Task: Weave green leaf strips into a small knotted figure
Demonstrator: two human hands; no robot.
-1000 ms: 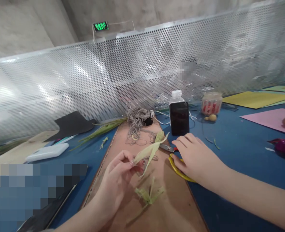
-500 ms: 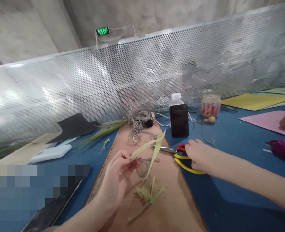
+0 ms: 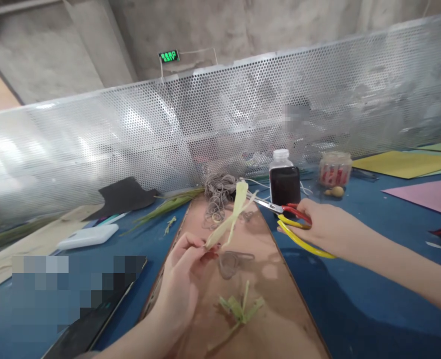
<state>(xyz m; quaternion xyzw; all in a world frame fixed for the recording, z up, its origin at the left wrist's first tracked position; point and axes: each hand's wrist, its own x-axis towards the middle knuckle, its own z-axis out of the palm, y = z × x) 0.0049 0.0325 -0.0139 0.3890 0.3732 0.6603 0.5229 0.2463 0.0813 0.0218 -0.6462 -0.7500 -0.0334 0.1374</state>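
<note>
My left hand (image 3: 185, 271) pinches the base of a pale green leaf strip (image 3: 231, 219) and holds it up over a brown cardboard board (image 3: 265, 299). My right hand (image 3: 323, 227) is closed on scissors (image 3: 288, 217) with red and yellow handles, lifted off the table with the blades pointing left toward the tip of the strip. A small bundle of cut green leaf pieces (image 3: 239, 309) lies on the board near me. A loop of grey string (image 3: 235, 262) lies on the board just under the strip.
A blue table (image 3: 355, 299) carries a tangle of grey cord (image 3: 218, 189), a black phone (image 3: 285, 185) leaning on a white-capped bottle, a jar (image 3: 334, 168), coloured paper sheets (image 3: 403, 163), long green leaves (image 3: 168, 204), a white box (image 3: 88, 237). A perforated metal screen (image 3: 130, 139) closes off the back.
My right hand took the scissors off the table and raised them toward the leaf tip. My left hand tilted the strip more upright.
</note>
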